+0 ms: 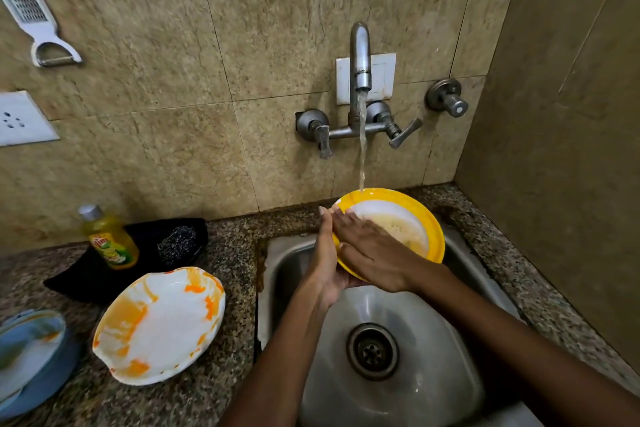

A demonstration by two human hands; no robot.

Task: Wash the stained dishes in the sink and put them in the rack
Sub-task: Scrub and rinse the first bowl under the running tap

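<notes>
Over the sink (460, 291), at its back edge, the left hand (323, 260) cups a yellow-rimmed plate (424, 218) from beneath at its left rim, fingers straight up along the edge; its palm side is hidden. The right hand (374, 253) lies flat across the plate's face, fingers extended, covering much of it. Water from the tap (360, 55) strikes the plate's far rim. On the worktop's left, a white plate (162, 322) smeared with orange sits near the sink edge; a blue plate (31, 357) is cut off at the left border.
</notes>
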